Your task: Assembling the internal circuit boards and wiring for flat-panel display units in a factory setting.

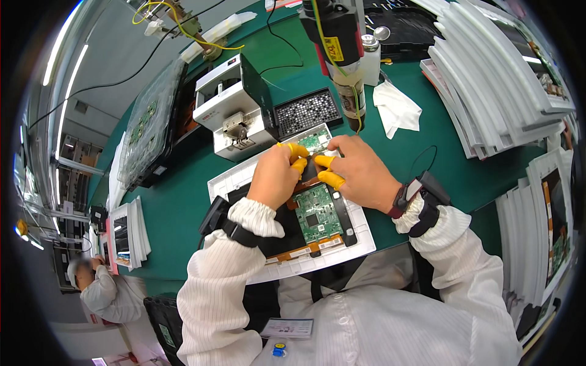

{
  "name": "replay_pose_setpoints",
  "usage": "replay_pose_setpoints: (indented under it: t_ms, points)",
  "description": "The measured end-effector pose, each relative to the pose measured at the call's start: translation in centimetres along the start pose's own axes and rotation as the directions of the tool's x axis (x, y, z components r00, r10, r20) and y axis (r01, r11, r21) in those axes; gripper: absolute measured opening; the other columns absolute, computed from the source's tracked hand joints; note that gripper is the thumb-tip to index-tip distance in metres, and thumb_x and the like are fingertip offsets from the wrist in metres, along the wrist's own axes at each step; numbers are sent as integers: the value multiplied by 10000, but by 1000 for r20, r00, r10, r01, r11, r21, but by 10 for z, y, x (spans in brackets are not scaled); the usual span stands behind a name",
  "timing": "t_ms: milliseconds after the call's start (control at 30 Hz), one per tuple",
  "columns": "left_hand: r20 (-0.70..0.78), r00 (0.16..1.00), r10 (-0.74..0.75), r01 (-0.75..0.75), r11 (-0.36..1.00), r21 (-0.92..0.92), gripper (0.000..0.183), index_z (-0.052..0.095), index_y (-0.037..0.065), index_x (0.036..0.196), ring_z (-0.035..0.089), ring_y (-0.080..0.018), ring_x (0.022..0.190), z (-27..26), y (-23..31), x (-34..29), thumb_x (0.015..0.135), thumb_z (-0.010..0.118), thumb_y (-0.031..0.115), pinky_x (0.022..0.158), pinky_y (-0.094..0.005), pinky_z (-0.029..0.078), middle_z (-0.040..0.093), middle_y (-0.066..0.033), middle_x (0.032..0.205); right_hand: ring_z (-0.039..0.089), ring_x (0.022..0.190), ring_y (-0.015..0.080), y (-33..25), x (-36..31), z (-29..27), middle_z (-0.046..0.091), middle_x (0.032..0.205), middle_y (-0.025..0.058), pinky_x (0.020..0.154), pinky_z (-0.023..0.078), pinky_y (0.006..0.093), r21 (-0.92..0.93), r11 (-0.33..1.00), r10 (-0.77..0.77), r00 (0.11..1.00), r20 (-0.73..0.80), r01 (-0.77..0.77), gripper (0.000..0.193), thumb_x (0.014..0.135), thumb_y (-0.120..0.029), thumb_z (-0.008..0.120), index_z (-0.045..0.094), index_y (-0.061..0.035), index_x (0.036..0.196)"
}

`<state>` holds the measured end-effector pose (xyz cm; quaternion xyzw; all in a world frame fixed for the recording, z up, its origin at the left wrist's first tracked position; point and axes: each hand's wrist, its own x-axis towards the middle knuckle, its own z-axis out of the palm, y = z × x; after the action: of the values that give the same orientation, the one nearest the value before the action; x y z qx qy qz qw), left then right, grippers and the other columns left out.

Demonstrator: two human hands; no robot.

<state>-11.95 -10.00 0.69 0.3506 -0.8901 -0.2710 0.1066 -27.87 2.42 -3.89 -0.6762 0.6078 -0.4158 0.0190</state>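
Near the bench's front edge lies a white tray (pixel 363 238) holding a dark flat panel (pixel 278 241). On the panel sits a green circuit board (pixel 326 210), with orange-brown flex strips (pixel 299 251) along its near side. A smaller green board (pixel 314 143) shows at the tray's far end. My left hand (pixel 274 174) and my right hand (pixel 365 174) meet over the panel just beyond the larger board. Yellow covers sit on several fingertips, and both hands are closed in a pinch. Between them a dark piece shows partly; the fingers hide what each hand grips.
Beyond my hands stand a white-and-grey bench machine (pixel 244 116), a black perforated tray (pixel 308 113) and a hanging electric screwdriver (pixel 336 49). A white wipe (pixel 397 110) lies right of them. White trays (pixel 482 85) are stacked right; clear trays with boards (pixel 149 122) stand left. Another person (pixel 107 290) is far left.
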Motion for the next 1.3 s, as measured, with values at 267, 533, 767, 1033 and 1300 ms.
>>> replay_pose_setpoints:
  t_ms: [267, 533, 767, 1033, 1300]
  points:
    - [19, 971, 238, -232, 923, 306, 232, 679, -44, 961, 577, -370, 879, -3, 3, -29, 745, 594, -44, 777, -420, 480, 604, -194, 950, 468, 1108, 345, -4, -2, -7, 513, 1249, 164, 927, 405, 437, -46, 998, -36, 992, 118, 41, 163, 766, -142, 718, 704, -19, 871]
    - [47, 932, 358, -338, 819, 463, 166, 696, -9, 875, 578, -318, 855, 1, -5, -29, 753, 605, 57, 739, -410, 480, 600, -165, 934, 461, 1142, 342, -3, -3, -3, 494, 1285, 168, 925, 402, 449, -61, 998, -18, 991, 130, 26, 194, 762, -175, 697, 722, -30, 889]
    - [56, 935, 350, -335, 822, 460, 128, 684, -14, 820, 569, -314, 842, 0, -4, -28, 736, 626, 64, 726, -408, 473, 573, -153, 896, 449, 1123, 368, -2, -4, -2, 479, 1284, 182, 952, 390, 450, -21, 1000, -14, 994, 111, 16, 180, 738, -131, 742, 681, 9, 834]
    - [106, 949, 296, -312, 848, 428, 227, 688, -33, 942, 559, -342, 858, -2, -9, -25, 723, 636, -1, 777, -403, 463, 582, -177, 958, 447, 1146, 374, -2, -3, -4, 472, 1298, 199, 958, 384, 453, -7, 1000, -3, 990, 144, 4, 210, 740, -159, 722, 712, -20, 897]
    - [68, 928, 365, -355, 819, 451, 121, 672, 1, 814, 573, -314, 814, -1, -9, -25, 718, 635, 64, 717, -399, 473, 557, -147, 882, 438, 1155, 370, -2, -2, -3, 471, 1297, 192, 953, 388, 447, 3, 1000, -7, 991, 137, 7, 219, 755, -183, 734, 709, -12, 888]
